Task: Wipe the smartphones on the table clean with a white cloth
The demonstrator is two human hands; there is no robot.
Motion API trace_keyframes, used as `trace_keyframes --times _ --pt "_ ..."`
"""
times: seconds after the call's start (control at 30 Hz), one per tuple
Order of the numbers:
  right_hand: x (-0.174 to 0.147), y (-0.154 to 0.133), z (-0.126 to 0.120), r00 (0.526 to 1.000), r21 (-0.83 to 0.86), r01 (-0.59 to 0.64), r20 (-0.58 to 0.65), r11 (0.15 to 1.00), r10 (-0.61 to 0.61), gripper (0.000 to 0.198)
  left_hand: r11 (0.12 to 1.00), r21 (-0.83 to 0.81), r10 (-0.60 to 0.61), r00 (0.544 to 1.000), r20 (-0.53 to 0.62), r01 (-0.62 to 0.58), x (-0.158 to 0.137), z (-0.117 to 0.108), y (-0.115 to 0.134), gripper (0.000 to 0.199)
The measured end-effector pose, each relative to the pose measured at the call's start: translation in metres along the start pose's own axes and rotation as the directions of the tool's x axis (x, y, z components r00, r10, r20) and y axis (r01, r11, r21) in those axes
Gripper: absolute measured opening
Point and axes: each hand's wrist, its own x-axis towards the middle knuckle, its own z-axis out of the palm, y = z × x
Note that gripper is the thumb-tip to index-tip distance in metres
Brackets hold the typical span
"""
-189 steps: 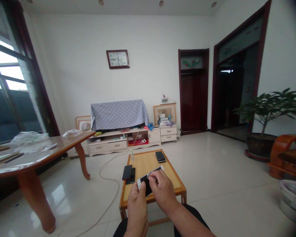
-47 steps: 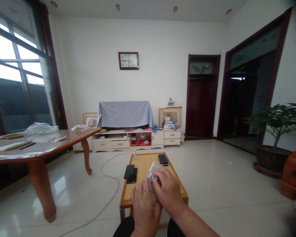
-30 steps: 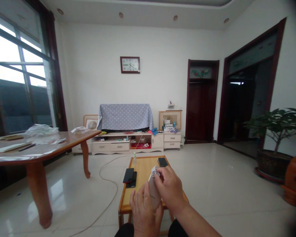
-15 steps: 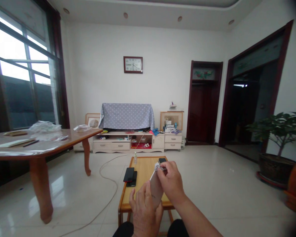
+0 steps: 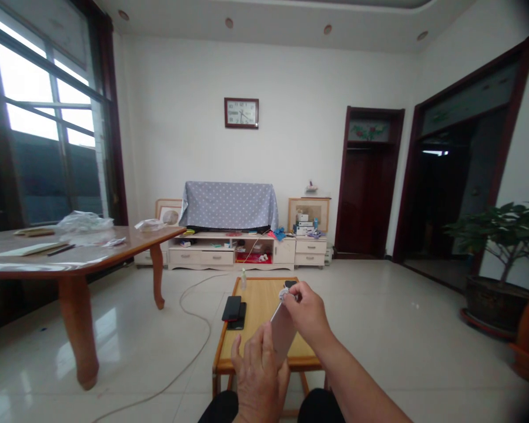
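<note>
My left hand (image 5: pixel 256 371) is closed around the lower part of a pinkish phone (image 5: pixel 283 336), which is tilted with its back turned partly toward me. At the phone's upper end, my right hand (image 5: pixel 311 314) pinches a small crumpled whitish wad (image 5: pixel 284 293), perhaps cloth or tissue, against the top edge. Part of the wad is hidden behind the right fingers. Both hands are above a small wooden table (image 5: pixel 264 288). Two dark phones (image 5: pixel 231 308) lie overlapping on its left side, and another dark device (image 5: pixel 290 284) shows partly behind the right hand.
A small clear bottle (image 5: pixel 243 279) stands at the table's far left corner. To the left is a larger table (image 5: pixel 127 247) bearing plastic bags and papers. A cable (image 5: pixel 203 343) runs over the floor. A potted plant (image 5: pixel 494 299) stands at right.
The wad and my right fingers have shifted slightly at the phone's top end. The phone has tilted a little to the right. My left hand keeps its hold.
</note>
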Motion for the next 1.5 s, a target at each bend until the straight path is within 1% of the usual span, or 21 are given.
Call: trace_keyframes --times 0.07,0.13,0.2,0.27,0.4,0.53,0.63,0.73,0.83,0.97,1.07,1.17,1.27,1.5 --pt "0.008 0.006 -0.005 0.987 0.173 -0.155 0.064 0.973 0.146 0.015 1.000 -0.001 -0.004 1.000 -0.016 0.004 0.000 -0.001 -0.004 0.071" --pt "0.011 0.010 -0.011 0.954 0.322 -0.289 0.175 0.902 0.243 0.018 1.000 -0.009 -0.014 0.999 -0.037 0.013 -0.001 -0.001 -0.008 0.072" --pt "0.012 0.011 -0.020 0.918 0.406 -0.379 0.280 0.832 0.281 0.021 1.000 -0.017 -0.015 0.999 -0.052 0.014 -0.001 0.000 -0.013 0.072" --pt "0.011 0.008 -0.029 0.904 0.453 -0.403 0.333 0.795 0.268 0.025 1.000 -0.027 -0.015 0.998 -0.057 0.013 -0.002 0.001 -0.015 0.073" --pt "0.007 -0.001 -0.044 0.928 0.515 -0.330 0.332 0.791 0.171 0.031 0.996 -0.086 -0.024 0.996 -0.081 0.017 -0.001 0.005 -0.014 0.078" --pt "-0.003 -0.004 -0.052 0.922 0.507 -0.274 0.380 0.817 0.074 0.031 0.994 -0.110 -0.029 0.995 -0.096 0.019 -0.001 0.008 -0.013 0.079" --pt "-0.008 -0.002 -0.056 0.928 0.435 -0.212 0.371 0.875 0.040 0.028 0.994 -0.110 -0.026 0.996 -0.087 0.016 -0.001 0.008 -0.014 0.080" --pt "-0.008 0.000 -0.055 0.954 0.309 -0.123 0.299 0.943 0.027 0.021 0.993 -0.114 -0.021 0.998 -0.067 0.014 -0.002 0.008 -0.013 0.079" --pt "-0.004 -0.002 -0.048 0.973 0.222 -0.066 0.229 0.973 0.014 0.013 0.992 -0.124 0.019 0.998 -0.052 -0.025 -0.002 0.008 -0.008 0.078" --pt "0.003 -0.008 -0.037 0.982 0.173 -0.066 0.185 0.983 0.033 0.010 0.989 -0.130 0.066 0.997 -0.040 -0.070 -0.003 0.009 -0.001 0.080" --pt "0.004 -0.004 -0.036 0.979 0.170 -0.084 0.197 0.982 0.050 0.010 0.993 -0.112 0.024 0.999 -0.045 -0.029 -0.003 0.009 -0.004 0.078" --pt "-0.001 0.008 -0.038 0.973 0.171 -0.114 0.218 0.979 0.075 0.013 0.996 -0.090 -0.033 0.998 -0.056 0.028 0.000 0.007 -0.012 0.077" --pt "-0.005 0.017 -0.039 0.971 0.173 -0.129 0.223 0.976 0.089 0.016 0.995 -0.095 -0.049 0.997 -0.052 0.044 0.003 0.005 -0.017 0.078" --pt "0.004 0.007 -0.036 0.974 0.255 -0.128 0.213 0.958 0.073 0.018 0.992 -0.103 -0.087 0.993 -0.077 0.079 0.009 0.003 -0.014 0.080"
